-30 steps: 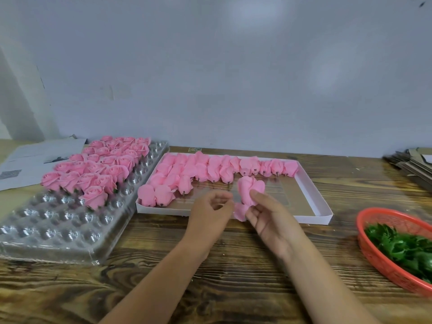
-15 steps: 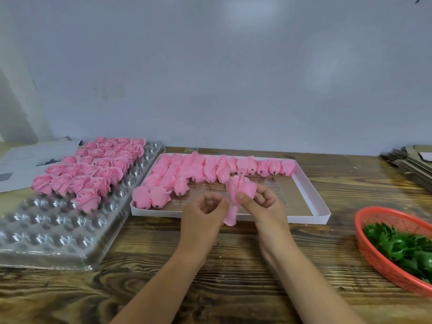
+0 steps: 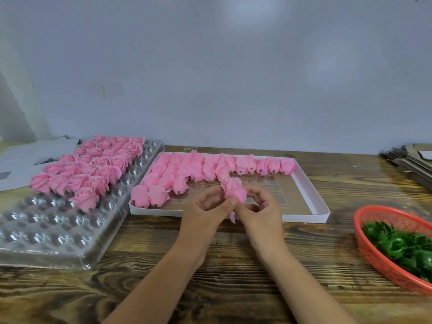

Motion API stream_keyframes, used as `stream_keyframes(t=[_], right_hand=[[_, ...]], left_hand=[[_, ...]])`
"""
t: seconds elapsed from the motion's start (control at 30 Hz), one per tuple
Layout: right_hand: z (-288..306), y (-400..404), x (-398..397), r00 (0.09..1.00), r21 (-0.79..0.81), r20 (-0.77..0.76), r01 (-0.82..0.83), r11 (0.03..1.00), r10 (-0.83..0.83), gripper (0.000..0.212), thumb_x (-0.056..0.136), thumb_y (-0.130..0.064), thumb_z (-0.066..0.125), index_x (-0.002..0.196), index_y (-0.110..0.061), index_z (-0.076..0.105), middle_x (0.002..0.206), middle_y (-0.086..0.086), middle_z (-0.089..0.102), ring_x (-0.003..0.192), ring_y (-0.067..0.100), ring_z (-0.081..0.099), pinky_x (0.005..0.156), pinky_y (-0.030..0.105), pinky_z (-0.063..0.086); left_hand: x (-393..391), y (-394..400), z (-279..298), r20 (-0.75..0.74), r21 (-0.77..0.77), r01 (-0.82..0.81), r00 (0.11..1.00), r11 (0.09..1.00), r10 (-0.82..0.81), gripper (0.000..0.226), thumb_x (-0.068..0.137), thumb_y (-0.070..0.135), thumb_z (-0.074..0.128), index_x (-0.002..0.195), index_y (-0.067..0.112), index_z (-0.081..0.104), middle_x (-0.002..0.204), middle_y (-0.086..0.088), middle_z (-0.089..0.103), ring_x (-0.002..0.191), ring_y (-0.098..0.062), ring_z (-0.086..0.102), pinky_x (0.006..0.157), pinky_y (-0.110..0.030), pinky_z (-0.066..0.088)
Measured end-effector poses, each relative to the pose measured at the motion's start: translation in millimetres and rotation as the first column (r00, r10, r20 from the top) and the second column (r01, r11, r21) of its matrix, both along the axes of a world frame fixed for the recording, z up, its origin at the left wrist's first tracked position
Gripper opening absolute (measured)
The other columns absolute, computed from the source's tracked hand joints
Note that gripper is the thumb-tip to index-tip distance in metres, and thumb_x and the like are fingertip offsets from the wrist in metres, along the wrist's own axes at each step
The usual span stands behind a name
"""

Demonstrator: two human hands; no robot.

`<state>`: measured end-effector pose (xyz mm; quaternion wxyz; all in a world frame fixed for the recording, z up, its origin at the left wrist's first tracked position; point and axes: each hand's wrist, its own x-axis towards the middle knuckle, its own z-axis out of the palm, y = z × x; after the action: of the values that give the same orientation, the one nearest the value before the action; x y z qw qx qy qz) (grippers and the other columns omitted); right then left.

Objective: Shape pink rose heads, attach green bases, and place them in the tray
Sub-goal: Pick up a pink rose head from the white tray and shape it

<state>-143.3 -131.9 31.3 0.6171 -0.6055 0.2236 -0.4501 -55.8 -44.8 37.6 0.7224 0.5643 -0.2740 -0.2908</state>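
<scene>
Rose head (image 3: 234, 191), pink and half-shaped, sits up between both hands just above the near edge of the white box (image 3: 313, 202). Left hand (image 3: 205, 210) pinches it with the thumb on its base; right hand (image 3: 259, 206) curls its fingers round the other side. Unshaped pink heads (image 3: 210, 167) line the box behind. Off left, finished roses (image 3: 93, 169) fill the clear tray (image 3: 46, 230). Far right, green bases (image 3: 406, 246) wait in the red basket (image 3: 374, 260).

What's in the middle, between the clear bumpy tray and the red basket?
In the head view, the white box of unshaped pink rose heads lies between the clear tray and the red basket. Nearer, both hands hold one rose head over bare wood.
</scene>
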Motion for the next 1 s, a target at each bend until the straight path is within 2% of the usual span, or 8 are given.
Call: stream_keyframes(t=[0.07, 0.17, 0.27, 0.37, 0.57, 0.73, 0.9, 1.0], right_hand=[[-0.1, 1.3, 0.7, 1.000, -0.029, -0.011, 0.014, 0.999, -0.014, 0.026, 0.078, -0.008, 0.083, 0.093, -0.026, 0.071, 0.090, -0.001, 0.075, 0.063, 0.012, 0.062, 0.055, 0.020, 0.051], [-1.0, 2.5, 1.4, 0.998, -0.069, -0.038, 0.043, 0.997, -0.045, 0.026, 0.077, -0.011, 0.083, 0.092, -0.028, 0.071, 0.088, -0.005, 0.074, 0.064, 0.009, 0.061, 0.054, 0.020, 0.051], [-5.3, 3.2, 2.4, 0.992, -0.132, -0.105, 0.061, 0.989, -0.075, 0.025, 0.078, -0.017, 0.083, 0.093, -0.033, 0.070, 0.092, -0.014, 0.072, 0.073, 0.007, 0.060, 0.063, 0.031, 0.058], [-7.9, 6.1, 3.4, 0.990, -0.176, -0.106, 0.068, 0.982, -0.088, 0.029, 0.078, -0.021, 0.084, 0.091, -0.042, 0.068, 0.093, -0.018, 0.070, 0.077, 0.002, 0.059, 0.065, 0.028, 0.054], [-8.2, 9.0, 3.0, 0.992, -0.213, -0.108, 0.044, 0.976, -0.069, 0.027, 0.071, -0.049, 0.077, 0.095, -0.045, 0.066, 0.098, -0.016, 0.071, 0.082, 0.006, 0.062, 0.065, 0.029, 0.053], [-9.1, 11.1, 2.2, 0.991, -0.287, -0.107, 0.041, 0.957, -0.075, 0.025, 0.074, -0.046, 0.075, 0.097, -0.041, 0.066, 0.101, -0.014, 0.070, 0.087, 0.010, 0.064, 0.068, 0.018, 0.050], [-4.0, 7.6, -1.4, 0.988, -0.373, -0.146, -0.006, 0.928, -0.053, 0.031, 0.078, -0.040, 0.074, 0.106, -0.042, 0.064, 0.115, -0.022, 0.064, 0.114, 0.005, 0.058, 0.086, 0.017, 0.050], [-1.9, 0.9, -7.0, 0.992, -0.192, -0.125, -0.050, 0.980, 0.026, 0.040, 0.076, -0.032, 0.062, 0.114, -0.043, 0.061, 0.119, -0.027, 0.061, 0.117, -0.006, 0.053, 0.094, 0.017, 0.047]], left_hand=[[0.9, 1.1, 0.4, -0.003, -0.018, 0.030, 1.000, 0.999, -0.030, 0.030, 0.078, 0.022, 0.083, 0.106, 0.029, 0.078, 0.108, 0.003, 0.078, 0.105, -0.013, 0.073, 0.094, -0.035, 0.055], [0.8, 2.9, 1.1, 0.007, -0.031, 0.051, 0.999, 0.998, -0.051, 0.034, 0.071, 0.031, 0.082, 0.104, 0.037, 0.078, 0.110, 0.003, 0.078, 0.107, -0.014, 0.072, 0.091, -0.034, 0.057], [0.7, 3.0, 0.9, -0.024, -0.046, 0.054, 0.998, 0.997, -0.055, 0.037, 0.069, 0.030, 0.083, 0.106, 0.035, 0.077, 0.110, 0.001, 0.078, 0.107, -0.017, 0.073, 0.087, -0.030, 0.059], [0.2, 2.8, 2.4, -0.081, -0.061, 0.059, 0.995, 0.996, -0.063, 0.037, 0.066, 0.030, 0.084, 0.103, 0.031, 0.079, 0.109, -0.003, 0.078, 0.106, -0.019, 0.073, 0.092, -0.035, 0.056], [1.8, 5.2, 4.6, -0.098, -0.047, 0.080, 0.992, 0.996, -0.084, 0.039, 0.066, 0.030, 0.085, 0.105, 0.024, 0.080, 0.109, -0.008, 0.078, 0.108, -0.024, 0.072, 0.101, -0.042, 0.053], [2.4, 6.2, 4.1, -0.101, -0.028, 0.081, 0.991, 0.996, -0.083, 0.033, 0.071, 0.031, 0.082, 0.104, 0.026, 0.080, 0.109, -0.009, 0.077, 0.108, -0.027, 0.072, 0.102, -0.044, 0.053], [11.4, 9.2, 5.1, -0.185, -0.078, 0.130, 0.972, 0.988, -0.142, 0.028, 0.078, 0.029, 0.077, 0.105, 0.022, 0.080, 0.115, -0.009, 0.075, 0.110, -0.024, 0.071, 0.089, -0.033, 0.058], [20.3, 10.3, 6.1, -0.333, -0.171, 0.076, 0.934, 0.982, -0.130, 0.017, 0.078, 0.023, 0.076, 0.093, 0.019, 0.083, 0.108, -0.007, 0.077, 0.101, -0.017, 0.074, 0.080, -0.024, 0.059]])
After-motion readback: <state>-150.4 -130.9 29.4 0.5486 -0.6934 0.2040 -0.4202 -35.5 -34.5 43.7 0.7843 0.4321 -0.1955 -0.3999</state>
